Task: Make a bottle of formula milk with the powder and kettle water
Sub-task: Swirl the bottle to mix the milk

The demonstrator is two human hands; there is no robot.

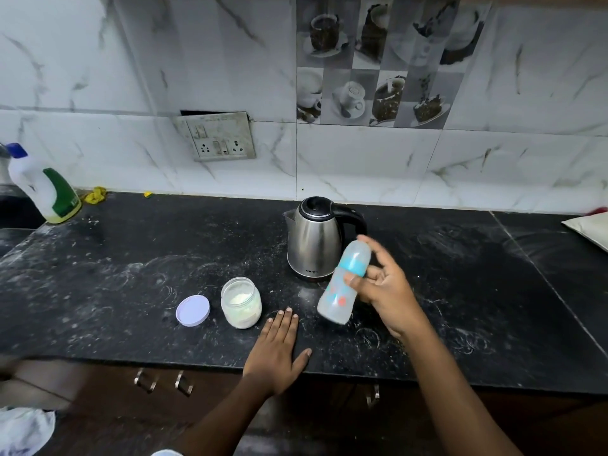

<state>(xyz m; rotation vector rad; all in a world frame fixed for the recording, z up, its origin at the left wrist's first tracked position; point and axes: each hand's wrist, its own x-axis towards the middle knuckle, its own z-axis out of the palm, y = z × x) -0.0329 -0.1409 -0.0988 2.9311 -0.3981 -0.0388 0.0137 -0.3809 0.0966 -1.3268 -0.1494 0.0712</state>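
Observation:
A baby bottle with a blue collar and a clear cap is tilted in the air above the black counter, blurred by motion. My right hand grips it around the middle. Behind it stands a steel kettle with a black lid and handle. An open jar of white powder stands left of the bottle, and its pale lilac lid lies flat beside it. My left hand rests flat on the counter's front edge, fingers apart, holding nothing.
A white and green cleaner bottle stands at the far left by a sink. A yellow cloth lies against the wall. A socket plate is on the tiles. A pale packet lies at the right edge. Cabinet handles sit below.

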